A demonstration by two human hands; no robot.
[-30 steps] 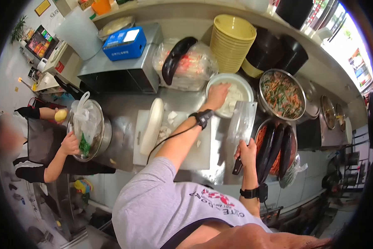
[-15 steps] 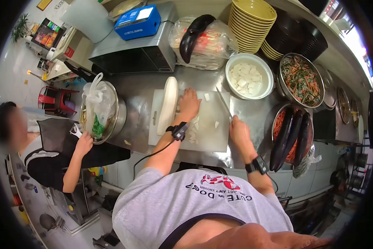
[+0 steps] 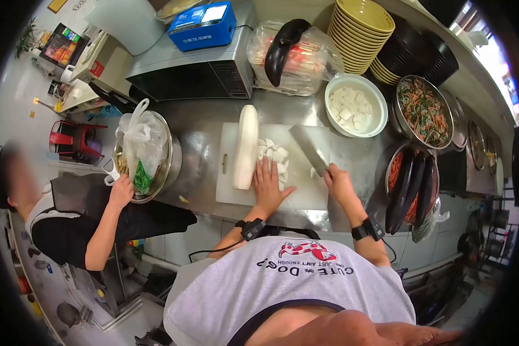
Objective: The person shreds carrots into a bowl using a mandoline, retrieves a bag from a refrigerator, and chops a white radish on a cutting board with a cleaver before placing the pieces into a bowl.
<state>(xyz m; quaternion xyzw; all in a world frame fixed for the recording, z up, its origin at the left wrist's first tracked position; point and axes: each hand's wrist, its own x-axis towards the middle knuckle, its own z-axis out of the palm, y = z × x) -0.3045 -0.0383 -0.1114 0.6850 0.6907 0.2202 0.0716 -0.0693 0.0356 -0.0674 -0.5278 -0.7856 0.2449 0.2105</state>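
Observation:
My left hand [image 3: 269,189] lies with fingers stretched over cut white pieces [image 3: 276,153] on a white cutting board [image 3: 234,195]. My right hand [image 3: 341,185] grips a kitchen cleaver [image 3: 309,148] at the board's right side. Its broad blade points up and left over the board. Left of the pieces lies a long peeled eggplant [image 3: 246,147], uncut. One small white piece shows beside the cleaver, near my right hand. Past the board, a white bowl [image 3: 380,125] contains similar white chunks [image 3: 350,106].
Unpeeled eggplants [image 3: 402,187] rest across a bowl of orange shreds at right, near a bowl of mixed vegetables [image 3: 424,109]. Behind stand a microwave [image 3: 184,79], a bagged bundle [image 3: 300,66] and stacked bowls [image 3: 360,37]. At left, a co-worker's hand [image 3: 121,191] is beside a steel basin [image 3: 174,153].
My left hand has slid toward my body, uncovering more white pieces. The cleaver has turned so its blade's broad face shows. The whole view has shifted slightly.

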